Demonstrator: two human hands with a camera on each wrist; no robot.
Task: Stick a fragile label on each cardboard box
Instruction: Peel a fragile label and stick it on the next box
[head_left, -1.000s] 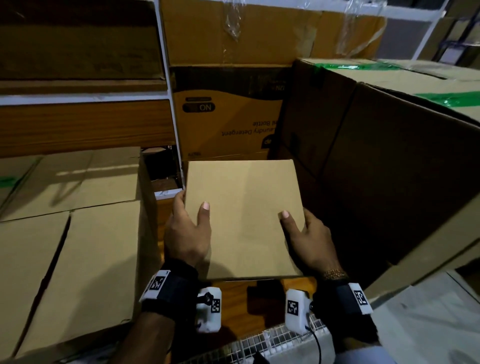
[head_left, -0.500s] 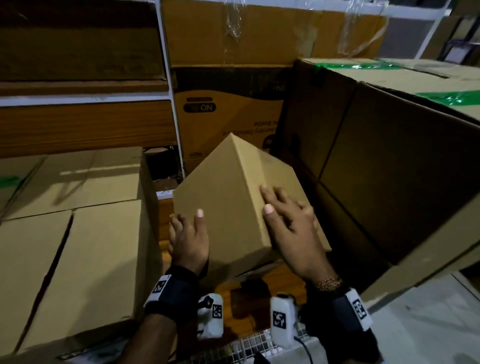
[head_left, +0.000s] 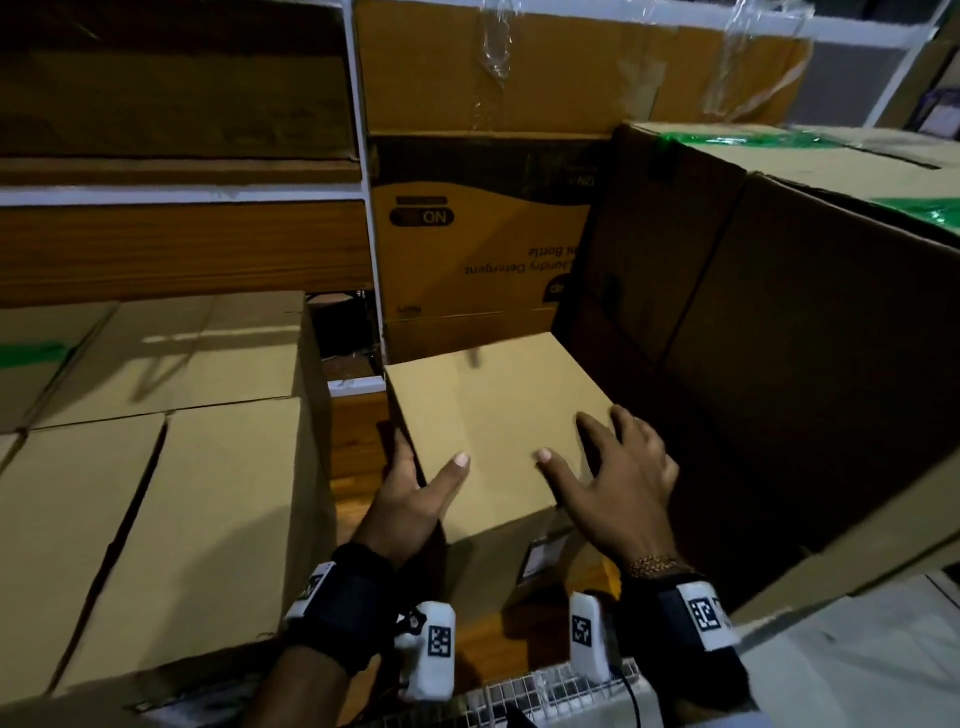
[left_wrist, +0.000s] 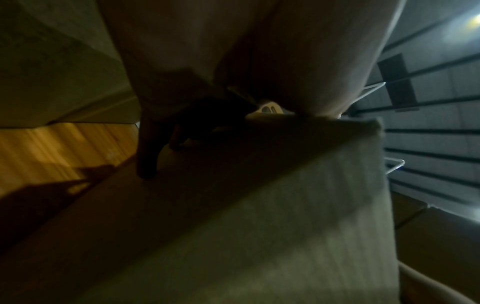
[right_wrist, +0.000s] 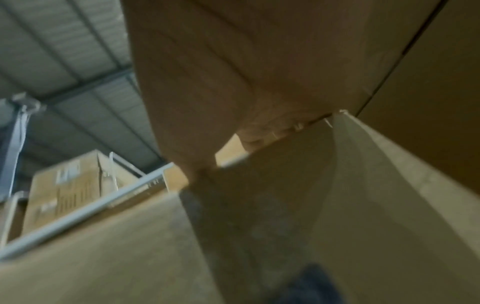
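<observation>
Your left hand (head_left: 410, 499) grips the left edge of the small plain brown cardboard box (head_left: 493, 421), thumb on top. Your right hand (head_left: 618, 483) lies spread flat on its top face. The box sits on the orange wooden shelf (head_left: 358, 447), between larger cardboard boxes (head_left: 156, 519).

Small label (head_left: 540, 553) on near side of cardboard box (head_left: 493, 415) too dim to read; left hand (head_left: 410, 499) fingers hidden behind box's left edge; right wrist view blurred; left wrist view dark, hand (left_wrist: 182, 82) indistinct.

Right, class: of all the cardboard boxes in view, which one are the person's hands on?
The small plain box in the middle: left hand grips its left edge, right hand lies on top. No other box is touched.
</observation>
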